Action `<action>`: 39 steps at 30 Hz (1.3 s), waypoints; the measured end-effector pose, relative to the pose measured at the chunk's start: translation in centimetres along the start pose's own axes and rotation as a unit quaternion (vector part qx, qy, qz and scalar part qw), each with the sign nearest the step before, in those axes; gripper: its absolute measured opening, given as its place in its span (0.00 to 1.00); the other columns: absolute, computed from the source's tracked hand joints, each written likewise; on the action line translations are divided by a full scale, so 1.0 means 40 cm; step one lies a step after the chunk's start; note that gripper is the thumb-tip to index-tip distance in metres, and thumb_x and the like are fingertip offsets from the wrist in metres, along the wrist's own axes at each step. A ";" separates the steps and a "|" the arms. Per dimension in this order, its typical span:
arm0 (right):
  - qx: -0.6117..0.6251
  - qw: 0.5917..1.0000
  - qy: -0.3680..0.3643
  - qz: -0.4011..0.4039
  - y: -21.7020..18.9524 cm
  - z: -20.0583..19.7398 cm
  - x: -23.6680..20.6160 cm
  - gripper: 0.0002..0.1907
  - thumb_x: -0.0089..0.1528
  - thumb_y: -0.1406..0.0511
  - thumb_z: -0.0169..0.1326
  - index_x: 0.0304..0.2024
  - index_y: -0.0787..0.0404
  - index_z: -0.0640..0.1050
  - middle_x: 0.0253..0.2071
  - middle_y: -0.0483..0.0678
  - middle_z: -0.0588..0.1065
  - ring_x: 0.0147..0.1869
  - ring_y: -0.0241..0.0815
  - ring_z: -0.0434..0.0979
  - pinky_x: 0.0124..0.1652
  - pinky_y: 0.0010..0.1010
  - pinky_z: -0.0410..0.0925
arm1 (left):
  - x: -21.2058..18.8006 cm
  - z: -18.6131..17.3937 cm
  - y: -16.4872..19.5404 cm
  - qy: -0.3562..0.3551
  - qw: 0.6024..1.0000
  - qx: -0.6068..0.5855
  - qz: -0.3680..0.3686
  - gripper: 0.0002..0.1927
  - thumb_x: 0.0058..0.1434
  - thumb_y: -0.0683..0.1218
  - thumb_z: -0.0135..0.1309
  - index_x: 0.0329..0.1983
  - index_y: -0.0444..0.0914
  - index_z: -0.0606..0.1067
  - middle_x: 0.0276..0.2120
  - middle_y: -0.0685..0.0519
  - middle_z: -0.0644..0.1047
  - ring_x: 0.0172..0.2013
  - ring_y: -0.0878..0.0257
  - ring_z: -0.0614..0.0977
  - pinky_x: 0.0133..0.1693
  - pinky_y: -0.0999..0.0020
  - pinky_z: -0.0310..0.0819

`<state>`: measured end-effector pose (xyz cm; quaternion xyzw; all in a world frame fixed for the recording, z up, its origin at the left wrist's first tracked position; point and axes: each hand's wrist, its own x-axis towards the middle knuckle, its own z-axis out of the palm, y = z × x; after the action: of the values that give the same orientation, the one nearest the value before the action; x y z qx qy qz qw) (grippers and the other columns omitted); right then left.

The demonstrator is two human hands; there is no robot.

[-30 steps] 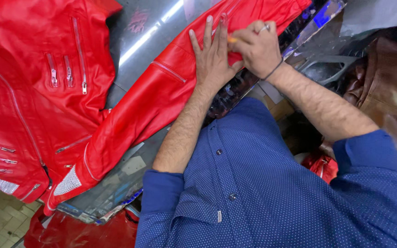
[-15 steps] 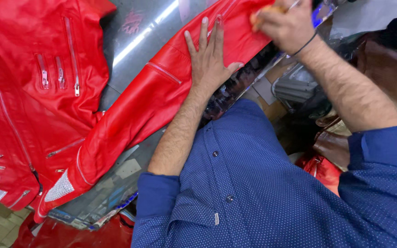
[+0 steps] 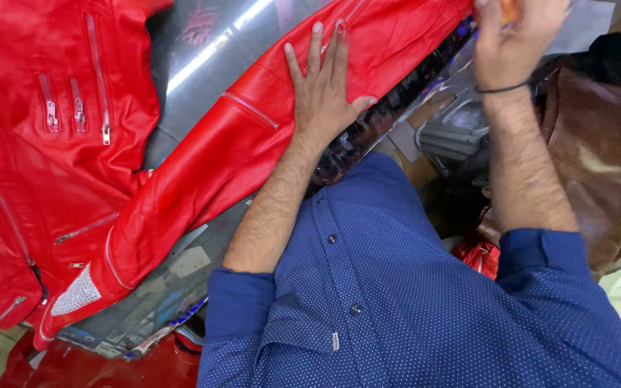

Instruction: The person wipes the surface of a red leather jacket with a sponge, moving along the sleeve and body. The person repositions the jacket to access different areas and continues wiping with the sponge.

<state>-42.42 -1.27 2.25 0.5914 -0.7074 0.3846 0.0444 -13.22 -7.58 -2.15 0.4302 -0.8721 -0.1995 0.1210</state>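
- Up and off goes the right hand point(image 3: 515, 39), lifted clear of the red leather sleeve point(image 3: 238, 154) it was pressing a second ago, now at the top edge.
- Its fingers are curled around something small and orange point(image 3: 509, 8), mostly hidden.
- Left hand point(image 3: 325, 90) hasn't budged: flat, fingers spread, palm down on the sleeve.
- Sleeve lies diagonally across the shiny grey table point(image 3: 195, 65), joined to the red jacket body point(image 3: 44, 144) at left.
- Brown leather point(image 3: 605, 158) sits off to the right.

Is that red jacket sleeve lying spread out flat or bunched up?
Spread out flat: the sleeve stretches straight across the table, and the left hand presses it down.
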 end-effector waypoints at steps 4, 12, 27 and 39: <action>-0.034 0.951 -0.155 -0.264 -0.132 0.093 -0.068 0.09 0.63 0.68 0.61 0.45 0.53 0.83 0.54 0.47 0.79 0.56 0.53 0.75 0.57 0.48 0.61 | 0.003 -0.008 0.003 0.000 1.000 0.006 0.002 0.68 0.51 0.75 0.64 0.78 0.34 0.43 0.78 0.48 0.48 0.77 0.47 0.42 0.71 0.26 0.23; -0.050 0.981 -0.096 -0.162 -0.069 0.159 -0.059 0.08 0.66 0.68 0.60 0.47 0.51 0.83 0.55 0.41 0.78 0.56 0.46 0.74 0.55 0.47 0.61 | -0.009 0.016 -0.021 0.012 1.000 -0.018 0.023 0.61 0.53 0.70 0.66 0.78 0.37 0.48 0.77 0.48 0.51 0.76 0.46 0.44 0.70 0.24 0.24; 0.028 0.973 -0.161 -0.162 -0.166 0.226 -0.084 0.13 0.66 0.73 0.53 0.48 0.53 0.81 0.51 0.39 0.76 0.55 0.45 0.74 0.56 0.47 0.63 | -0.164 -0.009 -0.104 0.063 0.997 0.012 -0.033 0.62 0.57 0.70 0.65 0.78 0.33 0.46 0.77 0.46 0.52 0.77 0.47 0.48 0.72 0.32 0.28; -0.007 0.969 -0.179 -0.171 -0.276 0.271 -0.061 0.07 0.66 0.67 0.54 0.44 0.55 0.82 0.40 0.46 0.74 0.49 0.52 0.73 0.48 0.47 0.61 | -0.161 -0.017 -0.104 0.091 0.995 0.007 -0.027 0.64 0.58 0.71 0.65 0.80 0.33 0.42 0.79 0.48 0.50 0.78 0.49 0.47 0.74 0.33 0.26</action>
<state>-27.84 -5.83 -1.18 0.7622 -0.5951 0.2543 -0.0141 -6.16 -4.92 -3.67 0.4707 -0.8469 -0.1567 0.1911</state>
